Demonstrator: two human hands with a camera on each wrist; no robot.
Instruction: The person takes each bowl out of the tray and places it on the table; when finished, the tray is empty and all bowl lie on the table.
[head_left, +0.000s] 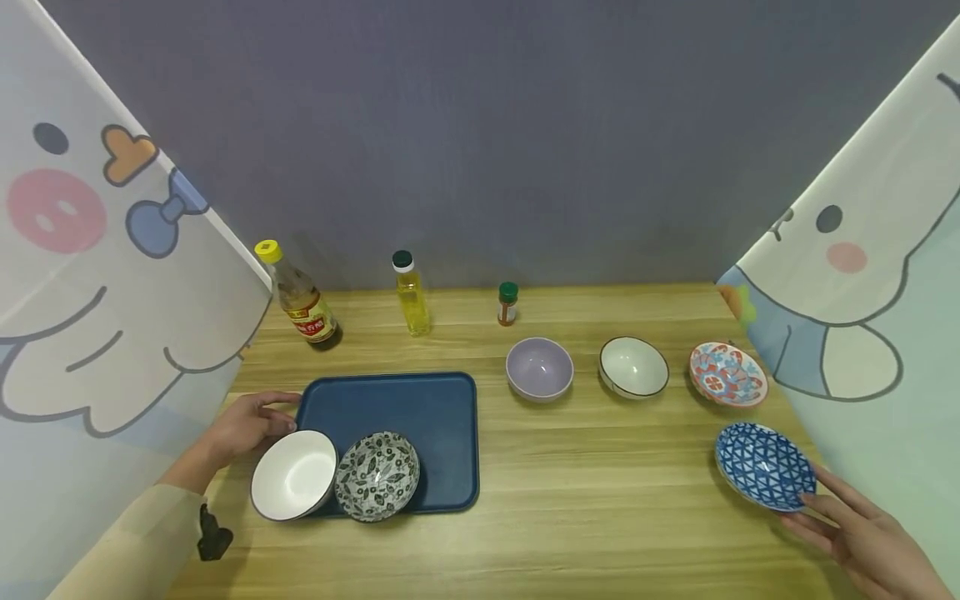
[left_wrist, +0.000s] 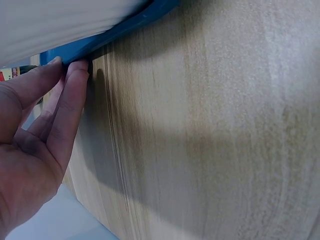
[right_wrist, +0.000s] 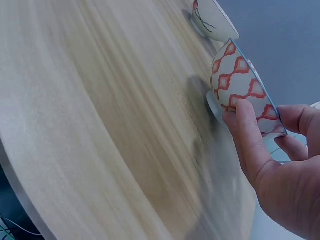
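Found open room across a broad, pale wood-grain table [head_left: 592, 500], from the right side of a dark-blue, rectangular, raised-rimmed tray [head_left: 450, 417] to a shallow, round, blue-and-white, ceramic-looking bowl [head_left: 763, 465] near the table's right edge. Saw the tray's left edge pinched by the left hand [head_left: 255, 423]. Saw the bowl pinched at its rim by the right hand [head_left: 866, 532], well apart from the left: triangles inside, red diamonds outside, blue rim.
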